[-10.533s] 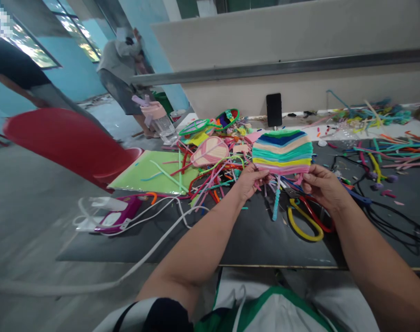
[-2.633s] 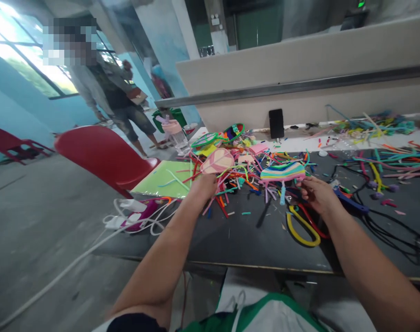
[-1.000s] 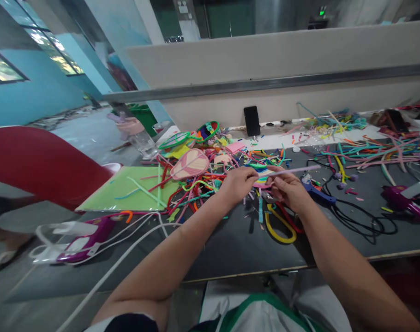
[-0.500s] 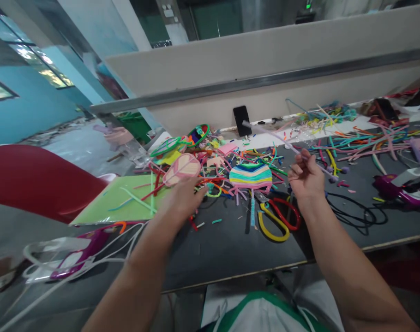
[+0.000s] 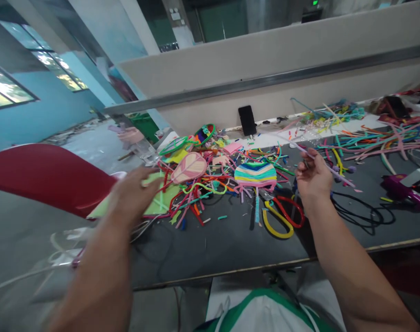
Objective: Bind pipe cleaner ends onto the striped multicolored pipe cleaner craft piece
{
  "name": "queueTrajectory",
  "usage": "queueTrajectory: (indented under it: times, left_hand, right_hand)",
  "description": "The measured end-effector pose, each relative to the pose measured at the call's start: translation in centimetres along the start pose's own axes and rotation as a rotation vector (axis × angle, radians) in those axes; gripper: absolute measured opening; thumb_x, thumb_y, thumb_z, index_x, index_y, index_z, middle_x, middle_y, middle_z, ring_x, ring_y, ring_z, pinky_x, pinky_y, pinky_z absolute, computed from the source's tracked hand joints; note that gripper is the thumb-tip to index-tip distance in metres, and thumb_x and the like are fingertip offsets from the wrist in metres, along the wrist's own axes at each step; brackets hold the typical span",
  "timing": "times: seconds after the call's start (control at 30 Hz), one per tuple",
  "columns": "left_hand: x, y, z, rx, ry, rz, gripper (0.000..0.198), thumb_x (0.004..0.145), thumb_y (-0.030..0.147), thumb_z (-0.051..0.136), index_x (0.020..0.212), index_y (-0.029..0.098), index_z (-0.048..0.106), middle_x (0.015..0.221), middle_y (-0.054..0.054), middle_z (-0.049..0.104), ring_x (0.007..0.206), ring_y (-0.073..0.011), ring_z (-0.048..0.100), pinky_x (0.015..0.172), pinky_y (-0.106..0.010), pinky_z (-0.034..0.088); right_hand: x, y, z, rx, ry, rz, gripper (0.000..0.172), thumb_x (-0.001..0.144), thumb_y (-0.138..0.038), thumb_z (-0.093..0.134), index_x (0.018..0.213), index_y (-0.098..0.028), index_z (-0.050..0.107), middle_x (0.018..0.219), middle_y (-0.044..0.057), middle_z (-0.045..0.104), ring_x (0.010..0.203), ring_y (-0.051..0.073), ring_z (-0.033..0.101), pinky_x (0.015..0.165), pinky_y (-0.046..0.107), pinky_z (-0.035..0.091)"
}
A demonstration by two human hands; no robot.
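Right of the striped piece [image 5: 255, 176]: right hand [image 5: 312, 168] above the table, fingers pinching a thin lilac stem [image 5: 339, 176] that sticks out both sides. Striped piece lies flat, apart from both hands. Well left of it, left hand [image 5: 135, 196] over a green sheet [image 5: 169, 194]; blurred, cannot tell if its fingers grip anything. Farther, up-left of the striped piece: clear bottle [image 5: 145, 152], contents unreadable; green bin [image 5: 145, 123] behind. Below the striped piece, dark tabletop [image 5: 210, 246] runs to its front edge [image 5: 231, 274].
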State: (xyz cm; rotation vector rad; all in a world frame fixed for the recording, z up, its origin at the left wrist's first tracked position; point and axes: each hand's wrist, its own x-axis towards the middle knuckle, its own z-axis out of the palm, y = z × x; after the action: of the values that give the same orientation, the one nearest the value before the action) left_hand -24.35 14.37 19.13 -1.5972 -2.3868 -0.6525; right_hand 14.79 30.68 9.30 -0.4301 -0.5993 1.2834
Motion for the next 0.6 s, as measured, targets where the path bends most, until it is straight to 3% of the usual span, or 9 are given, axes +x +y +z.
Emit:
queueTrajectory:
  times: [0.13, 0.17, 0.3, 0.4, 0.43, 0.47, 0.53, 0.57, 0.6]
  left_hand:
    - [-2.6, 5.0, 1.7, -0.349, -0.739, 0.082, 0.049, 0.073, 0.06, 0.052, 0.1, 0.021, 0.067, 0.097, -0.004, 0.07, 0.084, -0.023, 0.064, 0.07, -0.031, 0.052]
    - [-3.1, 5.4, 2.0, -0.362, -0.855, 0.062, 0.048, 0.072, 0.061, 0.053, 0.092, 0.021, 0.068, 0.089, -0.004, 0.07, 0.075, -0.0209, 0.064, 0.063, -0.029, 0.052]
    - [-5.6, 4.0, 1.2, -0.31, -1.271, -0.004, 0.041, 0.071, 0.059, 0.056, 0.067, 0.02, 0.067, 0.063, -0.002, 0.065, 0.054, -0.0163, 0.061, 0.048, -0.025, 0.048]
    - [-7.8, 1.8, -0.9, -0.431, -1.656, -0.054, 0.039, 0.071, 0.057, 0.059, 0.092, 0.028, 0.073, 0.084, -0.005, 0.071, 0.064, -0.0195, 0.066, 0.047, -0.026, 0.048]
    - [-8.3, 1.2, -1.6, -0.548, -1.644, -0.052, 0.045, 0.069, 0.058, 0.061, 0.104, 0.032, 0.07, 0.098, -0.005, 0.071, 0.073, -0.0222, 0.068, 0.049, -0.028, 0.05]
    - [-8.8, 1.0, -2.1, -0.734, -1.481, -0.072, 0.051, 0.064, 0.063, 0.062, 0.106, 0.035, 0.068, 0.103, -0.005, 0.07, 0.075, -0.0249, 0.068, 0.048, -0.031, 0.051]
    - [-9.3, 1.5, -2.3, -1.08, -0.605, -0.152, 0.064, 0.063, 0.083, 0.04, 0.11, 0.045, 0.063, 0.107, -0.001, 0.069, 0.073, -0.0226, 0.067, 0.048, -0.033, 0.052]
    - [-9.4, 2.3, -2.0, -1.135, -0.284, -0.17, 0.066, 0.072, 0.081, 0.026, 0.123, 0.048, 0.051, 0.123, 0.001, 0.062, 0.089, -0.0227, 0.066, 0.061, -0.037, 0.056]
    - [-9.3, 3.4, -1.3, -1.15, -0.175, -0.13, 0.06, 0.08, 0.073, 0.022, 0.132, 0.049, 0.04, 0.134, 0.003, 0.054, 0.105, -0.0225, 0.061, 0.077, -0.041, 0.055]
  right_hand:
    - [-0.2, 0.7, -0.1, -0.01, -0.044, 0.078, 0.015, 0.079, -0.028, 0.057, 0.089, -0.019, 0.064, 0.077, 0.001, 0.066, 0.049, 0.008, 0.051, 0.042, 0.021, 0.037]
    - [-0.2, 0.8, -0.1, -0.018, -0.048, 0.09, 0.015, 0.079, -0.028, 0.056, 0.088, -0.018, 0.064, 0.075, 0.001, 0.065, 0.048, 0.008, 0.05, 0.042, 0.021, 0.037]
    - [-0.2, 0.9, -0.3, -0.028, -0.063, 0.102, 0.015, 0.081, -0.027, 0.054, 0.086, -0.018, 0.064, 0.073, 0.001, 0.065, 0.047, 0.008, 0.05, 0.042, 0.02, 0.038]
    - [-0.3, 0.8, -0.1, -0.022, -0.049, 0.114, 0.015, 0.082, -0.028, 0.053, 0.085, -0.018, 0.064, 0.072, 0.001, 0.064, 0.046, 0.007, 0.049, 0.042, 0.019, 0.037]
    - [-0.4, 0.8, 0.0, -0.025, -0.047, 0.118, 0.015, 0.082, -0.028, 0.053, 0.085, -0.018, 0.064, 0.071, 0.001, 0.064, 0.046, 0.007, 0.049, 0.042, 0.019, 0.037]
    - [-0.4, 0.8, 0.1, -0.031, -0.05, 0.119, 0.015, 0.082, -0.028, 0.053, 0.085, -0.018, 0.064, 0.071, 0.0, 0.064, 0.046, 0.007, 0.049, 0.042, 0.019, 0.037]
    - [-0.6, 0.8, 0.3, -0.062, -0.069, 0.105, 0.015, 0.082, -0.03, 0.054, 0.086, -0.019, 0.064, 0.072, 0.0, 0.064, 0.046, 0.007, 0.049, 0.042, 0.019, 0.038]
    - [-0.7, 0.9, 0.4, -0.084, -0.082, 0.092, 0.015, 0.082, -0.031, 0.054, 0.086, -0.02, 0.064, 0.072, 0.0, 0.065, 0.046, 0.007, 0.048, 0.041, 0.019, 0.038]
    - [-0.8, 1.0, 0.4, -0.107, -0.095, 0.077, 0.015, 0.081, -0.032, 0.055, 0.087, -0.02, 0.064, 0.073, 0.0, 0.065, 0.046, 0.006, 0.048, 0.041, 0.019, 0.038]
